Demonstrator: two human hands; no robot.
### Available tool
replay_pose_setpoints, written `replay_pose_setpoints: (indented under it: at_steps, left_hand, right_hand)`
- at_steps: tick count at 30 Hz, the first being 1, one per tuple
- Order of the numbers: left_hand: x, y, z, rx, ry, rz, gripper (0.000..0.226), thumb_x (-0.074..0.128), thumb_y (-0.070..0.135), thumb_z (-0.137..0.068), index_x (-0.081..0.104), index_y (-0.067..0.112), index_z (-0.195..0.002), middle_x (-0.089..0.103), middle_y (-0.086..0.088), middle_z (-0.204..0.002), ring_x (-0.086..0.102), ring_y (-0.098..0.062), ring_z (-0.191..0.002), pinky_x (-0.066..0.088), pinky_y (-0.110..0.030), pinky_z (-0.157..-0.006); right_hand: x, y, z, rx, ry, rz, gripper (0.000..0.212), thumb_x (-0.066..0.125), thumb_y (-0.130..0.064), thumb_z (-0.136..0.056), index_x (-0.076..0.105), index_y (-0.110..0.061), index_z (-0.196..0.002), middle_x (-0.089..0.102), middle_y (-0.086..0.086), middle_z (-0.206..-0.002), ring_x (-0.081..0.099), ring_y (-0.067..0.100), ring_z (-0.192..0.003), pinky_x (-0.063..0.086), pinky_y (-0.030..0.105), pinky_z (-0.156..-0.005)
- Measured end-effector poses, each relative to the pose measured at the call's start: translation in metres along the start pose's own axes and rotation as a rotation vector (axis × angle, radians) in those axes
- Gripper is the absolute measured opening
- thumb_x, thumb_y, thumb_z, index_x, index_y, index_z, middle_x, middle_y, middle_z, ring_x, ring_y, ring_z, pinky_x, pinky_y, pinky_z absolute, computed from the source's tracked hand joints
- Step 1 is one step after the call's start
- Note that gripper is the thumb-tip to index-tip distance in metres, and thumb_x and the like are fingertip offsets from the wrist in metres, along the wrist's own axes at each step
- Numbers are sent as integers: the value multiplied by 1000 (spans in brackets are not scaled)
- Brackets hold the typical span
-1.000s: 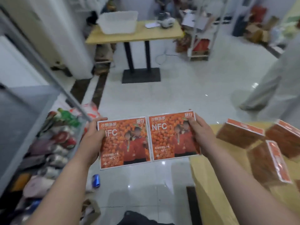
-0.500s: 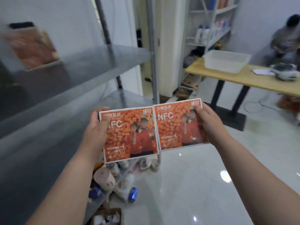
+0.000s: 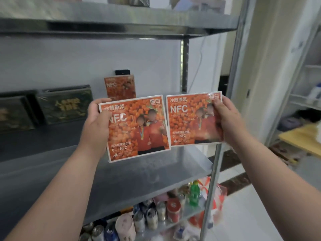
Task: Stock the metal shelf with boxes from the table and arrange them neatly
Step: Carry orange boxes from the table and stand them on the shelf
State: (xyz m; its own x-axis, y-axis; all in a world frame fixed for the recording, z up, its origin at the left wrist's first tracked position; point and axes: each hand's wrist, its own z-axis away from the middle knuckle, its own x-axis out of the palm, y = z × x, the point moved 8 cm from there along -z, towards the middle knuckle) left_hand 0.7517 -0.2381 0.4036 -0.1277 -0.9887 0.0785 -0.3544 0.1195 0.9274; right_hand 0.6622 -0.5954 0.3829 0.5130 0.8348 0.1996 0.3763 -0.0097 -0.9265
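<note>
I hold two flat orange boxes printed "NFC" side by side in front of the metal shelf [image 3: 156, 173]. My left hand [image 3: 97, 120] grips the left orange box [image 3: 137, 127] by its left edge. My right hand [image 3: 225, 119] grips the right orange box [image 3: 191, 120] by its right edge. Both boxes hang upright above the middle shelf board, fronts facing me. A third orange box [image 3: 119, 87] stands upright at the back of that board, against the wall, partly hidden behind the left box.
Two dark green boxes [image 3: 66, 104] with gold print stand at the shelf's back left. The lower shelf holds several cans [image 3: 151, 218] and a green bottle [image 3: 194, 193]. An upright shelf post [image 3: 218, 150] rises on the right. A wooden table corner [image 3: 302, 140] shows far right.
My view has swung left from the room onto the shelf. Both hands have carried the two boxes up and closer to the middle shelf board.
</note>
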Motion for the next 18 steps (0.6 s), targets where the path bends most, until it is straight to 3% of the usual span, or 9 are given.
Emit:
replay_pose_setpoints:
  at_steps: [5,7,11,16,18]
  left_hand:
    - [-2,15,-30,23,85,86,32,41,5,-92,52,27,-113,68,-1,-89,71,-16,-75,57,-38,-63]
    - [-2,16,-45,34,90,108,31,44,4,-90,53,26,-111,69,-3,-91,72,-20,-79,58,-43,-69]
    - [-8,12,-82,31,118,109,30,50,7,-91,55,30,-110,69,-9,-100,72,-28,-87,58,-47,-74]
    - [-8,-6,-130,4,104,65,32,56,6,-94,56,32,-114,69,-5,-108,73,-21,-86,58,-36,-67]
    - [-4,-15,-147,-3,63,39,35,57,2,-92,56,29,-114,68,-5,-111,73,-21,-89,59,-38,-71]
  right_hand:
    - [28,-15,-55,-35,-87,15,26,54,-31,-101,61,-17,-122,76,3,-96,73,18,-81,57,36,-72]
    - [39,-14,-74,-39,-96,14,29,55,-34,-100,59,-19,-125,76,1,-97,74,18,-83,60,38,-72]
    - [58,0,-115,-40,-76,23,44,62,-49,-89,56,-31,-129,75,4,-107,74,25,-96,58,52,-88]
    - [74,20,-155,-54,-5,95,38,60,-54,-88,53,-43,-124,74,3,-105,74,25,-89,58,54,-87]
    - [80,25,-169,-63,-7,131,36,58,-54,-89,51,-46,-124,73,1,-104,74,23,-89,59,51,-86]
